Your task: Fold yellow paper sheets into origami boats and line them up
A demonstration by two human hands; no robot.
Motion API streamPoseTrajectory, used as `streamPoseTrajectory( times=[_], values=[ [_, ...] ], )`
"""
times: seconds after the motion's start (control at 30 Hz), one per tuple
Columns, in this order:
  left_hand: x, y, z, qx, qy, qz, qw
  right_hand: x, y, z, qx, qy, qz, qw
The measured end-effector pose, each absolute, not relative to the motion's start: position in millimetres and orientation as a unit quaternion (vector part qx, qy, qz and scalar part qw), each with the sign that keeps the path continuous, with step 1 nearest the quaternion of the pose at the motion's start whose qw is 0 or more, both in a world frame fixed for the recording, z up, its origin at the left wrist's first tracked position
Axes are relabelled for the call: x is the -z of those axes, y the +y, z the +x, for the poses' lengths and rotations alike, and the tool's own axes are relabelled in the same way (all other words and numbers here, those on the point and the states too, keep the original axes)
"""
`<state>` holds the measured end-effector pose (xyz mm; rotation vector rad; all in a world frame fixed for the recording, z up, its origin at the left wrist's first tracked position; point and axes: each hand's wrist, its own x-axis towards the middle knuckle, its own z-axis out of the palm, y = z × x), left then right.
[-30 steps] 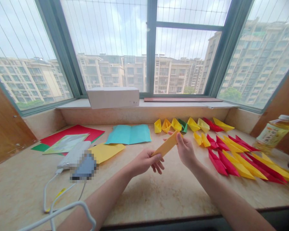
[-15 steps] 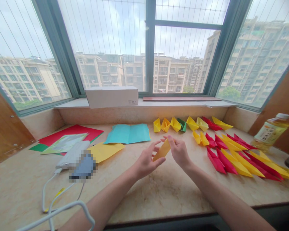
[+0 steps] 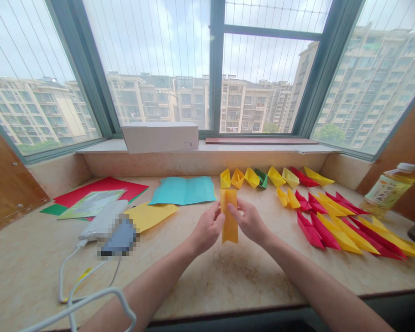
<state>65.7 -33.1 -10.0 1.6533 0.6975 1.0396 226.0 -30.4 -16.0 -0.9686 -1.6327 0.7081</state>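
A folded strip of yellow paper (image 3: 230,226) stands lengthwise between my two hands, above the counter. Its lower end is notched and a crease runs down its middle. My left hand (image 3: 209,227) grips its left edge, fingers partly behind the paper. From the other side my right hand (image 3: 251,221) holds the right edge, its thumb lying on the front face. Just beyond the strip is a row of folded paper boats, among them a yellow boat (image 3: 225,178) and a green boat (image 3: 261,179).
Red boats (image 3: 309,230) and yellow ones cover the right side, near a drink bottle (image 3: 389,189). To the left lie a blue creased sheet (image 3: 183,191), a yellow sheet (image 3: 155,216), red sheets (image 3: 103,186), a white power bank (image 3: 103,219) and a white cable (image 3: 117,293). A white box (image 3: 161,139) sits on the sill.
The yellow paper has turned from a slant to upright, its front now facing me. My right hand has moved down from its top to its right edge, and my left hand has closed in.
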Motion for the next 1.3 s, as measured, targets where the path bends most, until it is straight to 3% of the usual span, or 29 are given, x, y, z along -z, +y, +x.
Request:
streamPoseTrajectory(
  times=[0.17, 0.4, 0.6, 0.93, 1.3],
  values=[
    [13.3, -26.5, 63.8, -0.439, 0.315, 0.644, 0.542, 15.0, -29.6, 229.0, -0.279, -0.673, -0.427, 0.536],
    [9.4, -24.2, 61.4, -0.458, 0.336, 0.613, 0.549, 13.1, -31.5, 228.9, -0.421, -0.604, -0.379, 0.562],
    [9.9, -25.5, 60.6, -0.435, 0.334, 0.595, 0.588, 13.7, -29.3, 233.1, -0.459, -0.577, -0.360, 0.572],
    [12.7, -20.8, 58.4, -0.453, 0.337, 0.594, 0.573, 10.5, -31.4, 241.4, -0.387, -0.667, -0.326, 0.547],
    [4.8, -30.7, 59.6, -0.442, 0.315, 0.552, 0.633, 15.4, -31.9, 242.0, -0.314, -0.710, -0.344, 0.528]
  ],
)
